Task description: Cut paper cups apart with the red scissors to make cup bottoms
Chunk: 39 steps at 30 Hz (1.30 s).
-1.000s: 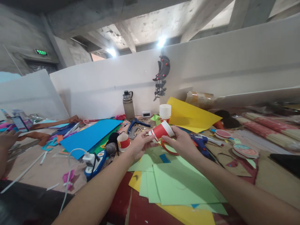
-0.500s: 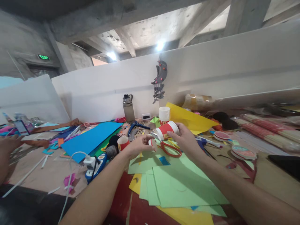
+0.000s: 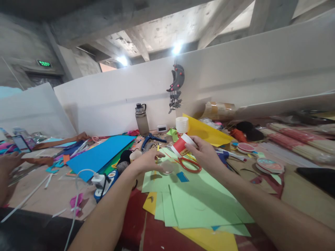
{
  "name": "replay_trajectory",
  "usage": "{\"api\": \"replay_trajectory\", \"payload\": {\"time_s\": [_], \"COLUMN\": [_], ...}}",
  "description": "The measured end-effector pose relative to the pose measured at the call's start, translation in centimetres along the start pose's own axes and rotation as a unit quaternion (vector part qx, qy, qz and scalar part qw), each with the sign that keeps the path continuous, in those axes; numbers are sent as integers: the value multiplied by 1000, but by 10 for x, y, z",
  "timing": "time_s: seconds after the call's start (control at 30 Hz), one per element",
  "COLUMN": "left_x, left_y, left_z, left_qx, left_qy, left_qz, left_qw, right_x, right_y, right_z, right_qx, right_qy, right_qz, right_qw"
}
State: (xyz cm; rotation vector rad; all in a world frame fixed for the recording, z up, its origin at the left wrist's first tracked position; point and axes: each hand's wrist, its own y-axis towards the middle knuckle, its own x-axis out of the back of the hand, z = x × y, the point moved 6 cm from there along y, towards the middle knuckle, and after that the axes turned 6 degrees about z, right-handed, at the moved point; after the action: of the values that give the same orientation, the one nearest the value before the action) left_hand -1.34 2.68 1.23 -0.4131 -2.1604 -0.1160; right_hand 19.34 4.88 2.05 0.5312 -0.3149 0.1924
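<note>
My right hand point(image 3: 201, 149) grips a red-and-white paper cup point(image 3: 180, 147), tilted on its side above the green paper point(image 3: 201, 205). My left hand point(image 3: 149, 161) is open, its fingers apart, with nothing held in them. Just off its fingertips a small pale round piece point(image 3: 166, 167) lies on the green sheets; its details are blurred. Below the cup are scissors with orange-red handles point(image 3: 190, 165), their blades partly hidden by the cup. A scrap of blue paper point(image 3: 182, 176) rests nearby. Another paper cup point(image 3: 135, 155) stands behind my left wrist, partly covered.
A stack of white cups point(image 3: 181, 124) stands behind, beside a yellow sheet point(image 3: 205, 130). A bottle point(image 3: 142, 120) and blue glue gun point(image 3: 151, 139) are at the back. A white cable point(image 3: 75, 205) and power strip point(image 3: 106, 186) lie left. Another person's hand point(image 3: 10, 162) shows at far left.
My left hand has let go of the small round piece, which now lies on the green paper. The cup in my right hand has shifted slightly and tilted more.
</note>
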Motion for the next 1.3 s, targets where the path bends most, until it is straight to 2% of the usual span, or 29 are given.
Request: {"api": "replay_trajectory", "payload": {"time_s": [0.07,0.13,0.23,0.37,0.43,0.53,0.6,0.67,0.77,0.83,0.97,1.07,1.17,1.3], "left_x": [8,10,-1,-8,-8,-4,-2,-3,-5,-6,-10,-10,-7,-1], "left_y": [1,3,8,7,6,9,11,12,13,12,13,14,15,15], "left_z": [-3,-6,-11,-27,-29,-18,-5,4,7,5,-1,-1,1,7], "left_qx": [-18,-46,-78,-140,-143,-116,-93,-73,-73,-85,-86,-79,-88,-105], "left_qy": [-54,-155,-302,-306,-319,-437,-526,-589,-649,-677,-723,-740,-733,-731], "left_qz": [-74,-115,-93,-78,-81,-100,-117,-117,-104,-95,-77,-89,-113,-154], "left_qw": [996,980,945,939,933,886,837,797,750,725,681,662,665,656], "right_x": [-1,-4,-8,-12,-8,8,12,2,-20,-31,-42,-40,-34,-21], "right_y": [-1,-4,-8,-13,-13,-7,-2,1,-3,-8,-11,-11,-10,-8], "right_z": [4,8,16,29,33,27,13,-6,-36,-47,-49,-42,-35,-29], "right_qx": [16,29,58,117,141,119,57,-5,-59,-67,-71,-80,-76,-83], "right_qy": [-9,-18,-37,-88,-82,-87,-163,-287,-454,-487,-502,-509,-493,-317], "right_qz": [7,16,33,45,33,-38,-37,45,169,200,203,172,140,99], "right_qw": [1000,999,997,988,986,988,984,957,873,848,838,840,855,940]}}
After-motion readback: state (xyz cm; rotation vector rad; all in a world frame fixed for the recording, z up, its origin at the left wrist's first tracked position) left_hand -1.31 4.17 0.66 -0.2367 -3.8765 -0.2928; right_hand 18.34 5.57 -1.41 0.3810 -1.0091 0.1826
